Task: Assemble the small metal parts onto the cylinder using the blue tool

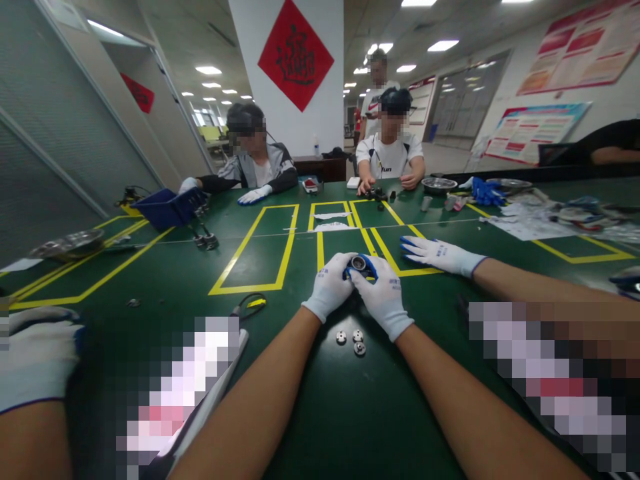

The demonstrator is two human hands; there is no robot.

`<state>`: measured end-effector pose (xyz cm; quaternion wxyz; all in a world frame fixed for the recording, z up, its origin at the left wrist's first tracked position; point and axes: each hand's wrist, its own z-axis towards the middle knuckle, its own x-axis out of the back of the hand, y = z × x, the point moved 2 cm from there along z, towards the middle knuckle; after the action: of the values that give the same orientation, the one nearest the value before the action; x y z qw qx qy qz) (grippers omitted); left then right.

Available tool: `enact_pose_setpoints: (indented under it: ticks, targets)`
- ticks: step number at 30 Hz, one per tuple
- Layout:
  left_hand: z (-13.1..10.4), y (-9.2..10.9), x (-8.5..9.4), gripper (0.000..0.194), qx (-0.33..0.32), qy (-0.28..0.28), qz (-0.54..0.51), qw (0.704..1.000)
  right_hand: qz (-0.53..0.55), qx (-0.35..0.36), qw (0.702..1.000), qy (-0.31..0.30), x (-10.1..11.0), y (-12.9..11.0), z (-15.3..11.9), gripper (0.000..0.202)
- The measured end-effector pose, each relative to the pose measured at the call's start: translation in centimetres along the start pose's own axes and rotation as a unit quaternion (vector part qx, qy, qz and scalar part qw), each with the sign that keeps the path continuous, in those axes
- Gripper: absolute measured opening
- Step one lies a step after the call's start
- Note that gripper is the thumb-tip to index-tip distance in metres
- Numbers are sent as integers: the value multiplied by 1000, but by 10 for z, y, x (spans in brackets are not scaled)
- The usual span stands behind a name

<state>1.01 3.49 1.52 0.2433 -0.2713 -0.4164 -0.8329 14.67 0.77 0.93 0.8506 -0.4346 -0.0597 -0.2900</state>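
Note:
Both of my hands wear white gloves with blue fingers. My left hand and my right hand meet in front of me, above the green table. Between them they grip a small round metal part, its ringed end facing up. The fingers curl around its sides and hide its lower portion, so its exact kind cannot be made out. Nearer to me on the tabletop lie three small metal discs with holes: a left one, a right one and a front one.
At right a neighbour's gloved hand rests flat; another gloved hand is at far left. A blue bin stands tilted beside metal parts. Yellow tape marks the green table. Two people sit opposite.

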Motion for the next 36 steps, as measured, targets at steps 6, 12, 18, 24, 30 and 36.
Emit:
enact_pose_setpoints:
  ticks: [6,12,18,24,30,36]
  targets:
    - [4,-16,5,29,67,57,-23,996,44,-56,995,-73,-7,9,0,43]
    - [4,-19,11,31,78,94,6,993,7,-52,994,-94,-8,8,-1,38]
    - [5,-23,8,29,83,94,-7,992,-19,-54,993,-108,-8,6,-1,35]
    - [6,-27,7,32,84,79,-81,990,-25,1,989,-149,-12,5,-3,33]
    - [6,-25,8,32,90,58,-110,988,-16,34,985,-166,-12,2,-7,32]
    - [6,-29,9,33,65,85,-82,991,-21,25,987,-160,-12,1,-7,33]
